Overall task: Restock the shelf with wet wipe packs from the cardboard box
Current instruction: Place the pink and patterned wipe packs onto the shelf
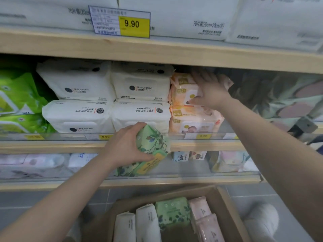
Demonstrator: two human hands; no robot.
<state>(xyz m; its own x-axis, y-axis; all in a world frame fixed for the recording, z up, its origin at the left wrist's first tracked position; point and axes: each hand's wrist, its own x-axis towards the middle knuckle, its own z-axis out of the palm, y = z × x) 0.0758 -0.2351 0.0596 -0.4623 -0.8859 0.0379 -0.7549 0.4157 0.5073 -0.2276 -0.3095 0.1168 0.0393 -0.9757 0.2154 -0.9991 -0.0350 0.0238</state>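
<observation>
I see the shelf stacked with white packs, and the box below holding more. My left hand grasps a green pack before the shelf edge; my right hand lies flat, fingers spread, on the upper orange pack.

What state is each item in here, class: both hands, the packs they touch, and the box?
Left hand: closed around the green floral wet wipe pack, in front of the shelf edge.
Green floral wet wipe pack: held, tilted, not yet shelved.
Right hand: fingers spread, pressed flat on the upper orange baby wipe pack.
Upper orange baby wipe pack: stacked on another orange pack.
Brown cardboard box: open, packs standing inside.
</observation>
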